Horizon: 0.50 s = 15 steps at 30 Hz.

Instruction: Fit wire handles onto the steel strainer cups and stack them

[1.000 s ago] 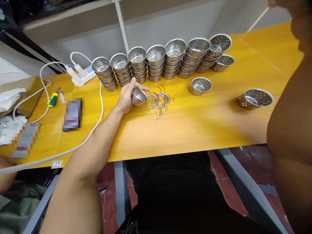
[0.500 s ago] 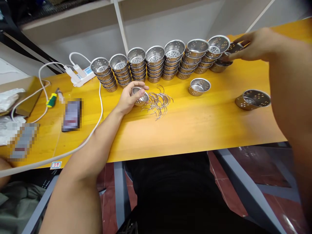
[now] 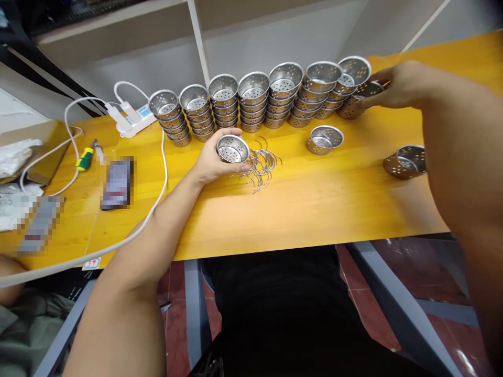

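Fingers and thumb of my left hand [image 3: 214,159] wrap round a perforated metal cup [image 3: 233,149], its mouth facing up. Just right of it, thin curved wires [image 3: 264,165] lie in a loose pile on the table. At the back right, my right hand [image 3: 398,86] grips the rim of another metal cup [image 3: 368,90] at the end of the row of stacks. Several stacks of such cups [image 3: 253,97] run along the back. One single cup [image 3: 325,140] stands in front of them, and a tilted cup [image 3: 405,161] is partly behind my right arm.
A white power strip [image 3: 135,121] with plugs and a long cable is at the left. Near it lie a green and yellow screwdriver [image 3: 84,159], a phone [image 3: 118,183] and another blurred flat item [image 3: 42,224]. Part of another person shows at the lower left edge.
The cup in my left hand has turned more upright, and my thumb has moved from its mouth to its side. My right hand has shifted slightly left and down at the end stack.
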Each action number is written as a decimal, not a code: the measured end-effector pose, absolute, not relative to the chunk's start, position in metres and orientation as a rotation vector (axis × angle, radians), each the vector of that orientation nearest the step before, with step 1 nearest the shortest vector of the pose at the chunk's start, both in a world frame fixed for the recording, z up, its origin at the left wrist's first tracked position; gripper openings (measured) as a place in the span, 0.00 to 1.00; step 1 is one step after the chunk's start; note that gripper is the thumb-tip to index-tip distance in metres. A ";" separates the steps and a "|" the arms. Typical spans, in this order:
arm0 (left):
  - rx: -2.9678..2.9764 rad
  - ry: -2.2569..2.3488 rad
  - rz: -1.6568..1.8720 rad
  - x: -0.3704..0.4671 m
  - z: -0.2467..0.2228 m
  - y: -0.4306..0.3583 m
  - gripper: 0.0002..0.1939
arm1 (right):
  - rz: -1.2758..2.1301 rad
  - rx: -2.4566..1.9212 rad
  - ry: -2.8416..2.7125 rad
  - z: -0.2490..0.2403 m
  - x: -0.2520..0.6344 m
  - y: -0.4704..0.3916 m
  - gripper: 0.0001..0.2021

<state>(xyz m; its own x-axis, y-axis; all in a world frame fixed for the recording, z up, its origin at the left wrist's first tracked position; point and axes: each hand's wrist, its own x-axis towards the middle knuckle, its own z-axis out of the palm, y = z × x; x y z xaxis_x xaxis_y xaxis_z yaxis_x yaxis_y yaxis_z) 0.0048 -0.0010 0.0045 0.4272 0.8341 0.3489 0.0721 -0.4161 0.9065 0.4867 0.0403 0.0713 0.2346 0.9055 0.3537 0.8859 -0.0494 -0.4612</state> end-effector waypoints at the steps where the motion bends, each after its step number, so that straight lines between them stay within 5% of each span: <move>1: 1.805 0.786 1.074 0.006 0.006 -0.003 0.61 | 0.038 -1.911 -1.621 0.073 0.482 0.031 0.34; 5: 1.867 0.781 1.125 0.008 0.008 -0.004 0.60 | -0.033 -1.859 -1.535 0.089 0.477 0.013 0.39; 12: 2.171 0.782 1.239 0.004 -0.013 0.014 0.57 | -0.017 -1.079 -1.786 0.115 0.398 -0.011 0.09; 15: 2.268 0.765 1.274 0.004 -0.016 0.015 0.52 | 0.276 -0.724 -2.301 0.101 0.326 -0.040 0.11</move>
<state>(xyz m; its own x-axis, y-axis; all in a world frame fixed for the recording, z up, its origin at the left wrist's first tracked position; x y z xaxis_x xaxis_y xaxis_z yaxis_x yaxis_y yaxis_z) 0.0043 0.0148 -0.0156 0.4267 0.6463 0.6326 0.2544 -0.7570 0.6018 0.3264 -0.0396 0.1014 -0.5999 0.5708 0.5606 0.4218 0.8211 -0.3846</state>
